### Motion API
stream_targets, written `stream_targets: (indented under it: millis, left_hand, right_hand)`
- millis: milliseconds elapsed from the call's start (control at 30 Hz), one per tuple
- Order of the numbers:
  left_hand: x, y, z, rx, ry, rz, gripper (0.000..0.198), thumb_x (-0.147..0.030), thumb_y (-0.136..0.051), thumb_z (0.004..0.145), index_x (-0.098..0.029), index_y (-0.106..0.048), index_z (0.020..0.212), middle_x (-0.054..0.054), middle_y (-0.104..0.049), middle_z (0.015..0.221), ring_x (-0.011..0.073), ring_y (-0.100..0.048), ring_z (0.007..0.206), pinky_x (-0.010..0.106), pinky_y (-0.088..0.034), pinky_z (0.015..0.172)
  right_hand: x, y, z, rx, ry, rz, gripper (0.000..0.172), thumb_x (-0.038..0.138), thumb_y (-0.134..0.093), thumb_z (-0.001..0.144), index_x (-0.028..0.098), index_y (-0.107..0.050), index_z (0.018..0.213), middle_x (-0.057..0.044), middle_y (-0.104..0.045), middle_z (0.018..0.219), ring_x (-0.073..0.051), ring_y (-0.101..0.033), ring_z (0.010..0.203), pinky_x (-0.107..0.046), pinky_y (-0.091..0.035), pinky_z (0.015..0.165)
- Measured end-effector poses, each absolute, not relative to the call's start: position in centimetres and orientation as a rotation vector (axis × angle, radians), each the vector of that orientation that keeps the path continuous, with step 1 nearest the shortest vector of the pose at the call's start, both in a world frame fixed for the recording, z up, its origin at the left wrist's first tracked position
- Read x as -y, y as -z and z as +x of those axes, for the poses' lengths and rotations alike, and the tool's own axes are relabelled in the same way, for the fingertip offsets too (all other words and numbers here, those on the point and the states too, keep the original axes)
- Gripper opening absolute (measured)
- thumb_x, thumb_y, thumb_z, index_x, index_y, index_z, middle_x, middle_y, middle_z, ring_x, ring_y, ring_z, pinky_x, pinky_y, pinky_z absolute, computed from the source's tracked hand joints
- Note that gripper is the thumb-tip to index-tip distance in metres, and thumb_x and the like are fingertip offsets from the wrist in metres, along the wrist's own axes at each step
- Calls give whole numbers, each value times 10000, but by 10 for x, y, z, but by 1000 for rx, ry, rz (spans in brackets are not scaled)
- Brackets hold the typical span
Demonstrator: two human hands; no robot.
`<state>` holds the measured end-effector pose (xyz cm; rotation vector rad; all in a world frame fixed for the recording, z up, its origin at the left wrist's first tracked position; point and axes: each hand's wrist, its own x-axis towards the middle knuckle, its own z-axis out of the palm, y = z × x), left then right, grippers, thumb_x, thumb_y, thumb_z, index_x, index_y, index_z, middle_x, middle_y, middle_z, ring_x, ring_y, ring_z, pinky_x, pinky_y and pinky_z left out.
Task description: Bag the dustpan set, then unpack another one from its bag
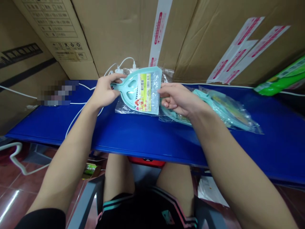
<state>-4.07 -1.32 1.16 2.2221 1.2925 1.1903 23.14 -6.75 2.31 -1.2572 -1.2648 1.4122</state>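
My left hand [103, 90] grips the handle end of a mint-green plastic dustpan [155, 92], which carries a yellow paper label [144, 92]. A clear plastic bag [124, 108] lies beneath the dustpan, on the blue table top [143, 136]. My right hand [177, 99] pinches the dustpan's right edge. Beneath that wrist and off to the right lies a second mint-green dustpan [225, 111], sealed in clear plastic. The right hand hides part of this bagged dustpan.
Large cardboard boxes [124, 31] stand behind the table. White cables [119, 68] run along its back edge to a plug. A green package [281, 76] sits at the back right. A blurred patch covers something at the left. My knees and a grey chair [85, 203] lie below.
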Motion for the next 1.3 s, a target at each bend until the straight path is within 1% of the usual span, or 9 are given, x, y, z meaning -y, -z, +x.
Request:
stream_targets:
  millis: [300, 400, 600, 700, 867, 1000, 1133, 1200, 1300]
  left_hand:
    - [16, -12, -37, -1296, -1184, 2215, 618, -153, -613, 566, -253, -833, 1135, 22, -785, 1029, 244, -721, 997, 344, -572, 879]
    - [17, -12, -36, -1294, -1182, 2236, 628, -155, -612, 573, -249, -836, 1153, 17, -799, 1022, 230, -719, 955, 325, -562, 830]
    - [17, -12, -34, -1275, -1184, 2232, 628, -149, -610, 563, -238, -829, 1145, 32, -812, 1059, 237, -733, 990, 317, -576, 841]
    - [21, -12, -30, -1266, -1188, 2224, 620, -170, -605, 565, -226, -827, 1141, 45, -816, 1074, 258, -741, 1029, 341, -587, 879]
    - [26, -11, -26, -1253, -1208, 2207, 521, -197, -645, 579, -253, -827, 1064, 28, -787, 989, 262, -736, 974, 377, -591, 919]
    - [16, -10, -29, -1148, -1291, 2116, 410, -340, -725, 681, -250, -778, 1078, 41, -768, 1064, 277, -705, 1059, 401, -579, 956]
    - [7, -14, -33, -1030, -1438, 1508, 613, -645, -773, 785, -280, -590, 1242, 39, -720, 1284, 275, -651, 1192, 382, -609, 900]
    - [10, -17, -32, -1004, -1357, 1296, 664, -741, -763, 793, -299, -544, 1237, 49, -719, 1273, 292, -669, 1183, 399, -639, 858]
    - [17, -18, -27, -981, -1159, 1293, 652, -740, -802, 784, -287, -566, 1189, 78, -735, 1171, 311, -722, 1104, 431, -661, 813]
  right_hand:
    - [69, -24, 226, 1258, -1385, -1327, 319, 344, -908, 795, 203, -696, 987, -63, -733, 942, -29, -429, 478, -245, -157, 345]
    - [66, -22, 225, 1261, -1385, -1317, 377, 328, -951, 744, 195, -700, 991, -34, -702, 855, -25, -386, 479, -238, -156, 358]
    - [68, -21, 224, 1223, -1416, -1259, 212, 197, -854, 800, 178, -692, 935, -11, -678, 811, -16, -287, 480, -229, -147, 401]
    - [71, -22, 223, 1235, -1416, -1259, 239, 202, -861, 780, 179, -686, 940, -11, -691, 814, -16, -266, 481, -239, -146, 417]
    - [72, -19, 223, 1297, -1382, -1297, 260, 258, -851, 798, 193, -653, 954, 37, -583, 676, -22, -231, 469, -255, -142, 441]
    - [71, -18, 223, 1322, -1324, -1288, 265, 249, -804, 810, 188, -662, 1025, 24, -590, 705, -43, -307, 507, -245, -224, 450]
    - [71, -16, 223, 1292, -1254, -1230, 320, 280, -780, 822, 186, -668, 1107, -26, -671, 845, -57, -406, 556, -234, -281, 462]
    - [70, -16, 222, 1283, -1213, -1216, 336, 303, -775, 841, 193, -668, 1139, -43, -694, 912, -64, -456, 581, -230, -304, 470]
    - [68, -15, 218, 1236, -1200, -1197, 325, 276, -764, 852, 200, -681, 1156, -53, -712, 953, -79, -507, 611, -229, -373, 492]
